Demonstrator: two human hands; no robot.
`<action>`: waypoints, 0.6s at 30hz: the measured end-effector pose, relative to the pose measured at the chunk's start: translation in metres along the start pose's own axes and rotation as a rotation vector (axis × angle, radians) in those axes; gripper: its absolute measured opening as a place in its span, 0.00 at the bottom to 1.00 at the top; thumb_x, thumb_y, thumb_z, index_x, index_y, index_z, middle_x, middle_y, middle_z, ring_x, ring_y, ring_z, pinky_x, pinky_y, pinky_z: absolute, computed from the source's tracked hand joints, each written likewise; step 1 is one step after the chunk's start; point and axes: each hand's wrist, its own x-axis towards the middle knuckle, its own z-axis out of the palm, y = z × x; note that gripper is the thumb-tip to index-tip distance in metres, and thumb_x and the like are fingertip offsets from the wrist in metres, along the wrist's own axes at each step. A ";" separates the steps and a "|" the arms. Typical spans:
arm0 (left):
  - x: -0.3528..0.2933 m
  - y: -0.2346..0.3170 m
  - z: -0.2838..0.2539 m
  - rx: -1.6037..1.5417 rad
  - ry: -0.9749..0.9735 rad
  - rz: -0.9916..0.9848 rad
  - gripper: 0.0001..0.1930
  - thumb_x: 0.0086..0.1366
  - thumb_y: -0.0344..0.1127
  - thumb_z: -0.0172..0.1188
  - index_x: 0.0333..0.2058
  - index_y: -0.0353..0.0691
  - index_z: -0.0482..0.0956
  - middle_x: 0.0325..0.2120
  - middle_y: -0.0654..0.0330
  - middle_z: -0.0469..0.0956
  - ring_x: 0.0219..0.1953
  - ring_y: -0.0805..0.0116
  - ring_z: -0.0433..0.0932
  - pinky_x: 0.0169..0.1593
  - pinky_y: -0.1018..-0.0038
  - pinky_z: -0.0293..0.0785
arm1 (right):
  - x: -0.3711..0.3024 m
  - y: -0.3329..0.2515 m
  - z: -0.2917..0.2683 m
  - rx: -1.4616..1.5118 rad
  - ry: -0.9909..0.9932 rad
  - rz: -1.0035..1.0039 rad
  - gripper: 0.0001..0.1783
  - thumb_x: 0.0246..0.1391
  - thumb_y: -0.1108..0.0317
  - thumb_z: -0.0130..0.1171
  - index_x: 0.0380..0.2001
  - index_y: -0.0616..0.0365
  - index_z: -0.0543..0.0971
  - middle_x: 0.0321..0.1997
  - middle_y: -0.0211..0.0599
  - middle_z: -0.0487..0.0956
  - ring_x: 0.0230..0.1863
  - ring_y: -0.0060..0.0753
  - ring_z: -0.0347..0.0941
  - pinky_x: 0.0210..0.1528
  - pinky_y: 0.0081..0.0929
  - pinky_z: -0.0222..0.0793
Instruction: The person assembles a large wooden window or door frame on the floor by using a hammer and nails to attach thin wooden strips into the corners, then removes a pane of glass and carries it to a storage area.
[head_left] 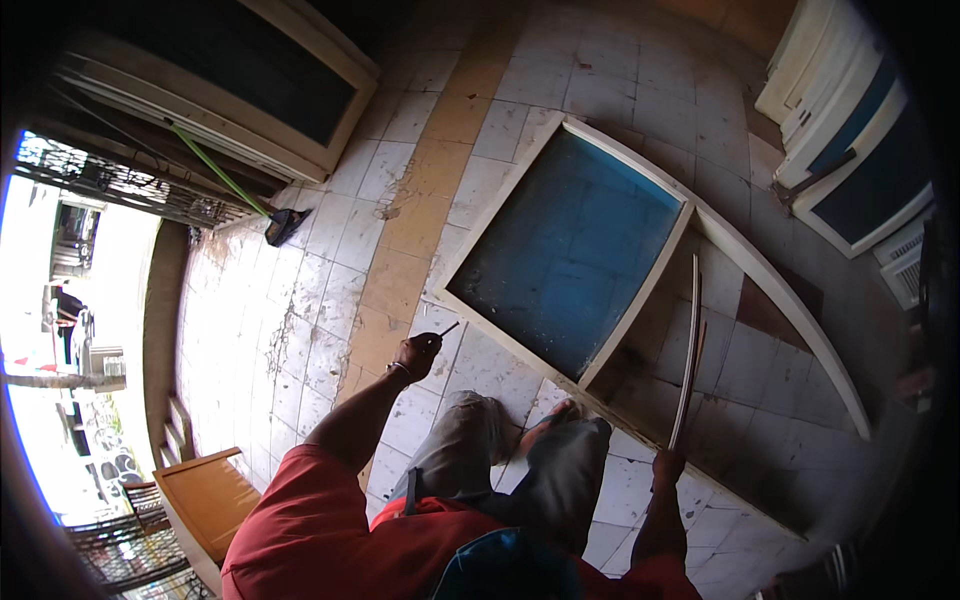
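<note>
On the floor in front of me lies a large white frame. A blue pane fills one section of it, and through the other section floor tiles show. My left hand is closed round a short thin dark rod-like tool, pointing toward the pane's near corner; its exact kind I cannot make out. Long thin pale strips rise from my closed right hand, across the section with no pane. That hand is close to the frame's near edge. Whether it also touches the frame I cannot tell.
Framed panels lean at the upper left, near a green-handled broom. More white frames with dark panes stand at the far right. A brown wooden panel is at my lower left. Dirt and scraps dot the tiled floor.
</note>
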 end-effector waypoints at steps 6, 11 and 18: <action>-0.154 -0.075 -0.025 -0.155 0.084 -0.410 0.10 0.58 0.41 0.59 0.34 0.45 0.84 0.34 0.48 0.82 0.40 0.54 0.81 0.44 0.63 0.75 | -0.188 -0.024 -0.095 0.192 -0.123 0.267 0.15 0.43 0.66 0.56 0.32 0.66 0.77 0.37 0.56 0.79 0.41 0.56 0.78 0.45 0.45 0.74; -0.248 -0.070 -0.034 -0.165 -0.111 -0.402 0.12 0.57 0.39 0.57 0.36 0.42 0.84 0.37 0.48 0.81 0.44 0.53 0.79 0.48 0.64 0.74 | -0.260 -0.018 -0.169 0.133 -0.336 0.251 0.25 0.43 0.51 0.56 0.31 0.66 0.80 0.35 0.58 0.80 0.44 0.57 0.77 0.47 0.49 0.72; -0.216 -0.010 -0.020 -0.049 0.004 0.027 0.09 0.60 0.34 0.53 0.29 0.39 0.80 0.30 0.50 0.81 0.36 0.51 0.79 0.39 0.63 0.75 | -0.252 0.047 -0.191 0.258 -0.286 0.096 0.22 0.50 0.44 0.54 0.36 0.49 0.83 0.36 0.59 0.79 0.43 0.56 0.76 0.45 0.47 0.70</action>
